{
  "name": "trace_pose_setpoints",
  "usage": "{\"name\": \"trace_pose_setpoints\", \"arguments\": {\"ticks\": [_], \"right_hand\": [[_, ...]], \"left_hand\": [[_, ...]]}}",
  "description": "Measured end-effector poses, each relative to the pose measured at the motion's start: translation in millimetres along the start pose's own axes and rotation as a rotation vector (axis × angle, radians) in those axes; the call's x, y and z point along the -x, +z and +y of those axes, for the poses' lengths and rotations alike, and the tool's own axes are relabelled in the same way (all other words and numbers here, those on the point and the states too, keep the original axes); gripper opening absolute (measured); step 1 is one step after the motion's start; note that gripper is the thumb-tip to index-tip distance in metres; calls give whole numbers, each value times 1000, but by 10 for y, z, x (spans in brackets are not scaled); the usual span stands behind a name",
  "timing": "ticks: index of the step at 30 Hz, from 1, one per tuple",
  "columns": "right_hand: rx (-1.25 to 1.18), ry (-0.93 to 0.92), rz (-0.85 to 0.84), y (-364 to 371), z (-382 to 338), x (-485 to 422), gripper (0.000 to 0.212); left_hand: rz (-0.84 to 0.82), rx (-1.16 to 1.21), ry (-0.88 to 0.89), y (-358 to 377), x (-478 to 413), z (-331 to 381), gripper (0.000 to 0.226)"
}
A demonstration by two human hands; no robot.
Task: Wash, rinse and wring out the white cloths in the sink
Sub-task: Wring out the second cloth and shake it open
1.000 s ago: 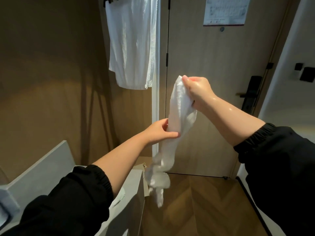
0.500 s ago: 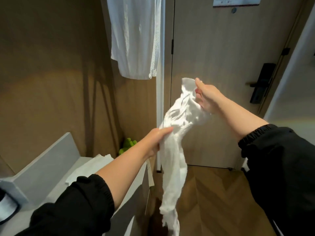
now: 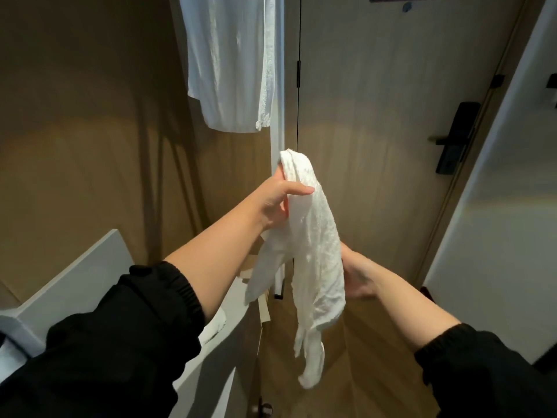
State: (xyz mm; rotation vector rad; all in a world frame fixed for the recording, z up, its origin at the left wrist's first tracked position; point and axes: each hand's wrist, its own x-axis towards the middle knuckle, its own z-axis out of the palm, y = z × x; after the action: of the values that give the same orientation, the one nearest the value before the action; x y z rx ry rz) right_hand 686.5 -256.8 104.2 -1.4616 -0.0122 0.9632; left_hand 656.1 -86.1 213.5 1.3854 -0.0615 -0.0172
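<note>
Cloth (image 3: pixel 316 251) hangs from left hand (image 3: pixel 275 203) pinching top; right hand (image 3: pixel 358 276) against lower part, grip hidden.

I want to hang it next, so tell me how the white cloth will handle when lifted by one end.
Likely floppy: the white cloth droops in folds below the left hand, which pinches its top. Probably light: that pinch seems to carry most of it. Its loose tail may swing.

Ahead of you: a pale wood door (image 3: pixel 376 146) with a black lock handle (image 3: pixel 455 137). To your left, a brown wall (image 3: pixel 75 146) under warm light and a grey counter (image 3: pixel 90 273); to your right, a white wall (image 3: pixel 497 236). Below, herringbone wood floor (image 3: pixel 361 372).
</note>
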Motion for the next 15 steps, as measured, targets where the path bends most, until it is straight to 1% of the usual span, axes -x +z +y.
{"name": "trace_pose_setpoints", "arguments": {"ticks": [1,2,3,4,6,7,8,10,11,12,13,14,15], "right_hand": [[-137,-39,-52,-11,-29,65,67],[-252,-105,-66,-69,-93,81,60],[-304,-181,-62,-123,-174,100,53],[-304,-231,-22,-188,-256,102,44],[-182,-296,74,-255,-441,128,22],[-78,-348,139,-269,-540,133,19],[32,-407,221,-276,-628,127,23],[325,-519,438,-309,-815,112,26],[511,-545,576,-345,-909,125,21],[710,-531,690,-394,-980,145,18],[865,-483,765,-452,-1033,172,23],[959,-421,805,-518,-1054,169,29],[964,-389,828,-562,-1052,172,30]], "left_hand": [[-5,-14,-2,-52,11,-5,91],[-15,-56,-15,-130,16,-16,96],[-27,-149,-48,-204,34,-28,102],[-40,-310,-90,-272,50,-34,106],[-32,-751,-183,-374,49,-29,109],[-9,-893,-184,-410,41,-9,108],[39,-891,-161,-457,11,2,104],[213,-649,-85,-587,-59,-9,91],[274,-576,-94,-652,-61,-55,84],[295,-575,-151,-710,-43,-126,77],[288,-626,-238,-757,-28,-226,70],[310,-664,-317,-815,-42,-340,63],[380,-653,-362,-861,-57,-422,55]]}}
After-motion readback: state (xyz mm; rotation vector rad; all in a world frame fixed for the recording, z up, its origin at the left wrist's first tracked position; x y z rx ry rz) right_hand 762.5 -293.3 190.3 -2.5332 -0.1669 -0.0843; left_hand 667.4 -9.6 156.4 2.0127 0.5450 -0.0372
